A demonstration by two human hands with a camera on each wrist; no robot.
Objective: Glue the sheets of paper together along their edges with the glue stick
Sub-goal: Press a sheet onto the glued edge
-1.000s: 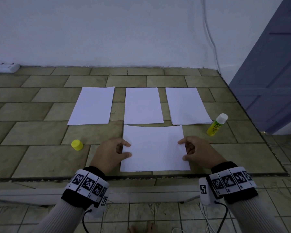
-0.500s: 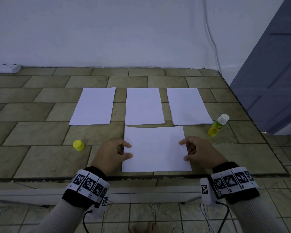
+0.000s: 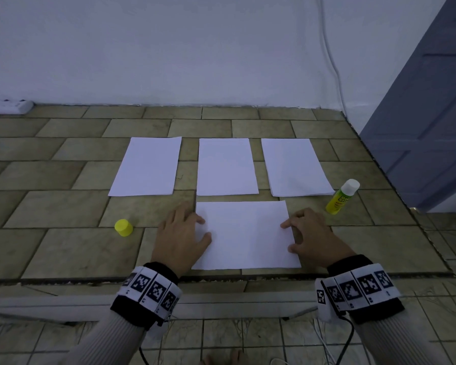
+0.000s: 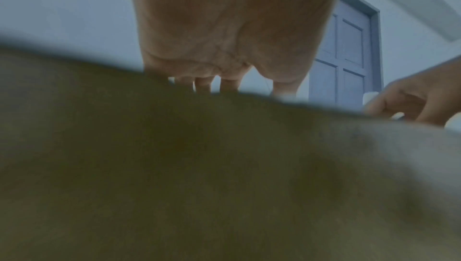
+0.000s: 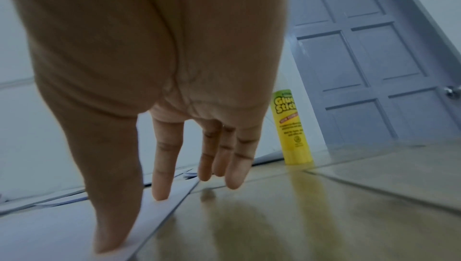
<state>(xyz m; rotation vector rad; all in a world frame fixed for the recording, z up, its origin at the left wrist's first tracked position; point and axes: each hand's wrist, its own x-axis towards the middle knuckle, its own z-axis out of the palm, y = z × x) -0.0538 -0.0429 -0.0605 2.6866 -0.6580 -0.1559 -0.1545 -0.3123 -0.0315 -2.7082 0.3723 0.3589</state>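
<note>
Item one — near sheet [image 3: 244, 234]: white paper lying flat and landscape at the front edge of the desk [image 3: 63, 248], its far edge just short of the middle sheet of the back row.

Item two — my left hand [image 3: 181, 237]: flat and spread, fingers straight, thumb and forefinger resting on the near sheet's left edge, the rest on the tile-patterned desk top. From the left wrist view the fingertips [image 4: 204, 87] touch down; little else is clear there.

Item three — my right hand [image 3: 312, 237]: relaxed and uncurled, thumb and forefinger [image 5: 163, 166] pressing the near sheet's right edge, the other fingers over bare desk. It grips nothing.

Item four: three more white sheets in a row beyond the near one, portrait, set apart from each other: left sheet [image 3: 146, 167], middle sheet [image 3: 227, 167], right sheet [image 3: 295, 167]. The right one looks like a small stack, though I cannot tell for sure.

Item five: glue stick [image 3: 342, 197], yellow body, white top, uncapped, standing near the desk's right edge, just beside the right sheet's near corner.

Item six: yellow cap [image 3: 123, 227], standing alone on the desk to the left of my left hand.

Item seven: white power strip [image 3: 8, 106] at the far left corner, against the wall.
</note>
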